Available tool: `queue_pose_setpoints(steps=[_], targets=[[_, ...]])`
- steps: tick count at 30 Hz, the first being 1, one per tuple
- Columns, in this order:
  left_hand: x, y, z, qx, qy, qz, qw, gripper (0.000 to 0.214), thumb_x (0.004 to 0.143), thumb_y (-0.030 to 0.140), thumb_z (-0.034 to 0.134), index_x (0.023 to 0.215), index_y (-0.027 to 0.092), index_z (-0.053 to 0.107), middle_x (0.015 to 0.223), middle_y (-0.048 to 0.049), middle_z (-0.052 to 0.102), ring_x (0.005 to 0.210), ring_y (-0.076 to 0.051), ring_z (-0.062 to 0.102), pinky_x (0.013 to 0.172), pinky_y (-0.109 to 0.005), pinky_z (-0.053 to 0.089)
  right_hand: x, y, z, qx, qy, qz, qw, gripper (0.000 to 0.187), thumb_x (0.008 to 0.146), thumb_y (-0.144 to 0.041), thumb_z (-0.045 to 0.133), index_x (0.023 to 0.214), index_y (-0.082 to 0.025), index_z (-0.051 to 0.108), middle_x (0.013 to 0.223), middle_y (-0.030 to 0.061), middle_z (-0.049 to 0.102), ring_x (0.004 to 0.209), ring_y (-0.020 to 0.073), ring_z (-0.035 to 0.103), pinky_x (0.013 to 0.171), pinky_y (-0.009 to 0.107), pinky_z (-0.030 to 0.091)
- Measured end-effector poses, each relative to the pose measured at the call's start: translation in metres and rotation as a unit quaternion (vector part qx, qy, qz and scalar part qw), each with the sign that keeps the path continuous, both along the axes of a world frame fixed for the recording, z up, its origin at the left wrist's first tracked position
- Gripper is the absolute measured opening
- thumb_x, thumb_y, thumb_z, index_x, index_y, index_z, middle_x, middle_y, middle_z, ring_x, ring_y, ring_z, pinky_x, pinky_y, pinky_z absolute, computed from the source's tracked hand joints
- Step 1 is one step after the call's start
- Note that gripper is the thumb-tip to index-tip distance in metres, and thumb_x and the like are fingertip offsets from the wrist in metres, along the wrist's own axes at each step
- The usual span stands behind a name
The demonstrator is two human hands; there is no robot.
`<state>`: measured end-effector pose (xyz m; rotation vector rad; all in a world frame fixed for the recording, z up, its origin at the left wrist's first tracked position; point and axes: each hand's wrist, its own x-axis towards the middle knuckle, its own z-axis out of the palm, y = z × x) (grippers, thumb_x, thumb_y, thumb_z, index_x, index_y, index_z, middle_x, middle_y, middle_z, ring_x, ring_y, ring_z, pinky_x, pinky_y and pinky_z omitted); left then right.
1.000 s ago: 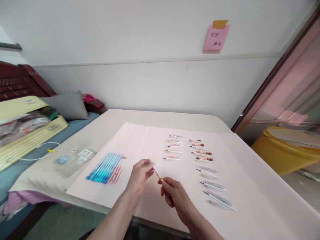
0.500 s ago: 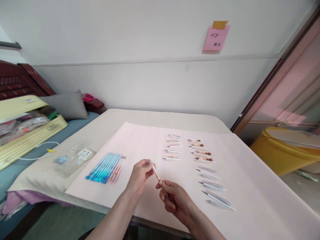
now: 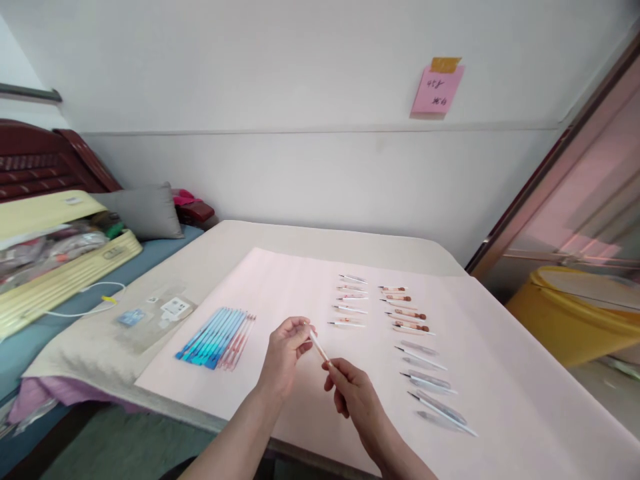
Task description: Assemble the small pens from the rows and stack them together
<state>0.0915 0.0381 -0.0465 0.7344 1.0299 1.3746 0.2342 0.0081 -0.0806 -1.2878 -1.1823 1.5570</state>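
My left hand pinches the upper tip of a slim white pen with orange-brown print, holding it above the pale sheet. Lower down, the fingers of my right hand are closed around the pen's other end, which they hide. Left of my hands lies a row of blue pens, with a few clear pink-patterned pens alongside. To the right, white refills with dark tips lie beside grey pen parts, brown-capped pen parts and clear patterned pen parts, spaced in two columns.
A pale pink sheet covers much of the table. Clear plastic packaging rests at the left. Beyond it are an open yellow case and a grey pillow. A yellow bin stands at right.
My right hand has shifted slightly along the pen, covering more of its lower end. My left hand still pinches the tip. The whole view has moved slightly.
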Motion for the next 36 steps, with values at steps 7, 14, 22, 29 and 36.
queue_pose_setpoints(steps=[7, 14, 22, 29, 36], targets=[[-0.004, 0.004, 0.001, -0.014, -0.061, -0.001, 0.998, 0.019, 0.063, 0.027, 0.072, 0.075, 0.013, 0.066, 0.086, -0.0083, 0.065, 0.083, -0.015, 0.058, 0.076, -0.027, 0.044, 0.000, -0.001, -0.004, 0.033, -0.016, -0.010, 0.999, 0.029, 0.077, -0.045, 0.053, 0.082, -0.017, 0.060, 0.061, -0.0030, 0.054, 0.035, 0.0033, 0.036, 0.036, 0.021, 0.021], [-0.006, 0.005, 0.002, -0.015, -0.081, -0.027, 0.996, 0.017, 0.063, 0.025, 0.073, 0.073, 0.012, 0.066, 0.082, -0.0086, 0.067, 0.081, -0.017, 0.060, 0.076, -0.028, 0.045, 0.005, -0.006, 0.005, -0.127, 0.214, 0.097, 0.964, 0.031, 0.074, -0.044, 0.060, 0.083, -0.014, 0.059, 0.056, -0.0034, 0.053, 0.032, 0.0004, 0.025, 0.037, 0.021, 0.010], [-0.004, 0.003, 0.004, -0.015, -0.068, -0.029, 0.997, 0.022, 0.062, 0.029, 0.074, 0.074, 0.012, 0.067, 0.082, -0.0095, 0.067, 0.081, -0.018, 0.061, 0.077, -0.031, 0.045, 0.001, -0.007, 0.002, -0.152, 0.244, 0.102, 0.952, 0.031, 0.076, -0.044, 0.060, 0.082, -0.014, 0.057, 0.065, 0.0012, 0.061, 0.035, 0.0020, 0.035, 0.037, 0.020, 0.015], [0.000, 0.000, 0.007, 0.022, 0.009, -0.023, 0.999, 0.020, 0.066, 0.030, 0.069, 0.077, 0.013, 0.068, 0.085, -0.0097, 0.067, 0.085, -0.020, 0.060, 0.079, -0.032, 0.044, -0.001, -0.007, 0.006, -0.147, 0.244, 0.068, 0.956, 0.032, 0.076, -0.045, 0.060, 0.080, -0.014, 0.059, 0.078, 0.0060, 0.062, 0.069, 0.0133, 0.060, 0.063, 0.025, 0.043], [0.007, -0.007, 0.018, 0.046, 0.096, -0.033, 0.994, 0.018, 0.067, 0.032, 0.067, 0.073, 0.015, 0.069, 0.079, -0.0080, 0.068, 0.081, -0.021, 0.060, 0.075, -0.030, 0.044, 0.003, -0.007, 0.014, -0.131, 0.261, 0.057, 0.955, 0.029, 0.071, -0.042, 0.065, 0.080, -0.015, 0.062, 0.090, 0.0084, 0.063, 0.089, 0.0185, 0.059, 0.080, 0.032, 0.042]])
